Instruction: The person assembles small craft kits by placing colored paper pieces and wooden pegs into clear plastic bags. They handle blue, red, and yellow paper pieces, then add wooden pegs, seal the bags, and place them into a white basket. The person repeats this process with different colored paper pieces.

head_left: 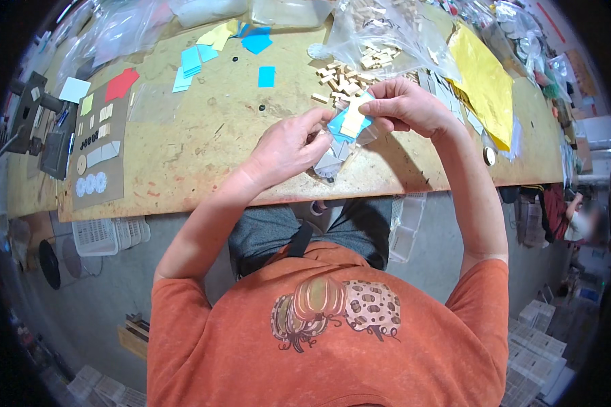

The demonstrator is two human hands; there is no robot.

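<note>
Near the table's front edge, my two hands hold a small clear plastic bag between them. Pale grey pieces show through its lower end. At its top are a pale yellow card piece and blue card pieces; whether they are fully inside I cannot tell. My left hand pinches the bag's left side with thumb and fingers. My right hand has its thumb and forefinger closed at the yellow piece. Just beyond lies a loose pile of small wooden blocks.
Blue cards, a single blue card and yellow cards lie farther back. A brown board with parts stands left. A yellow envelope and round wooden disc are right. Another person is far right.
</note>
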